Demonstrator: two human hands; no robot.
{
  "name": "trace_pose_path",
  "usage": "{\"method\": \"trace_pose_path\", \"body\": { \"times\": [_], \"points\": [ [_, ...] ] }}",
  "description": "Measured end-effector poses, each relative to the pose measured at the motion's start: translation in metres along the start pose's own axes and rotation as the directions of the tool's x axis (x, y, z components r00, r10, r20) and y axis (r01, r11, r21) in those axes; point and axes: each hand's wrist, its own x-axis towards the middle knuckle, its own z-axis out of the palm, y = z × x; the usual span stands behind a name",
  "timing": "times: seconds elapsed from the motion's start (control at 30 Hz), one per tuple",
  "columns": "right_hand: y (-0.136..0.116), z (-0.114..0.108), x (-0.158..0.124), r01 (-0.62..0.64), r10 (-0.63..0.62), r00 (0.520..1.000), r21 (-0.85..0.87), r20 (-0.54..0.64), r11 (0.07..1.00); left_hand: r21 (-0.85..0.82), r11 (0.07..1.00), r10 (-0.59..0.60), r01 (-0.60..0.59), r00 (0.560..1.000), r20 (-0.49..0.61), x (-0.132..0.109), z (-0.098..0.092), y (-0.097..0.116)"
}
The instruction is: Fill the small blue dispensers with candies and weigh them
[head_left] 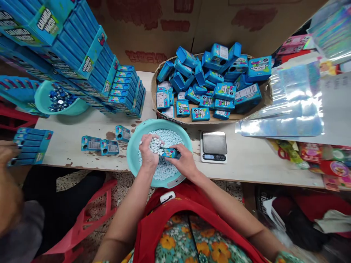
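A teal basin (137,140) full of small pale-blue candies (171,138) stands at the table's front edge. My left hand (148,152) is cupped over it, closed round a handful of candies. My right hand (183,160) grips a small blue candy box (169,152), held sideways with its open end toward the left hand. The two hands nearly touch above the basin.
A wicker basket (263,95) of several blue boxes stands behind the basin. A digital scale (214,147) sits to the right. Three filled boxes (100,144) lie to the left, stacked blue cartons (82,54) behind them. Another person's hand (7,151) touches packs at far left.
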Motion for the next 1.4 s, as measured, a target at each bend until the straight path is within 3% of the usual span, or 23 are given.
{"method": "trace_pose_path", "body": {
  "times": [0.1, 0.27, 0.47, 0.8, 1.1, 1.27, 1.4],
  "points": [
    [-0.006, -0.005, 0.0, 0.027, -0.027, 1.0, -0.031, -0.012, 0.999, 0.037, 0.998, 0.059, -0.058, 0.998, -0.019, -0.001, 0.004, -0.001],
    [-0.008, -0.01, 0.003, 0.026, -0.024, 0.999, -0.053, 0.03, 0.998, 0.097, 0.995, 0.035, -0.032, 0.999, -0.035, -0.002, 0.012, 0.001],
    [-0.013, -0.015, 0.002, 0.018, -0.018, 1.0, 0.001, -0.01, 1.0, 0.089, 0.994, 0.073, -0.068, 0.996, -0.047, -0.004, 0.021, 0.006],
    [-0.015, -0.02, 0.004, 0.033, -0.032, 0.998, 0.021, -0.061, 0.999, 0.088, 0.991, 0.105, -0.101, 0.993, -0.046, -0.007, 0.028, 0.007],
    [-0.015, -0.018, 0.005, 0.001, 0.0, 0.999, 0.02, -0.032, 1.0, 0.111, 0.984, 0.153, -0.143, 0.984, -0.088, -0.003, 0.027, 0.002],
    [-0.021, -0.019, 0.007, 0.042, -0.039, 0.998, 0.05, -0.055, 0.998, 0.115, 0.968, 0.227, -0.222, 0.973, -0.035, -0.005, 0.029, 0.004],
    [-0.016, -0.013, 0.011, -0.012, 0.013, 0.999, 0.018, -0.036, 1.0, 0.201, 0.965, 0.191, -0.167, 0.975, -0.109, 0.0, 0.029, -0.003]
  ]
}}
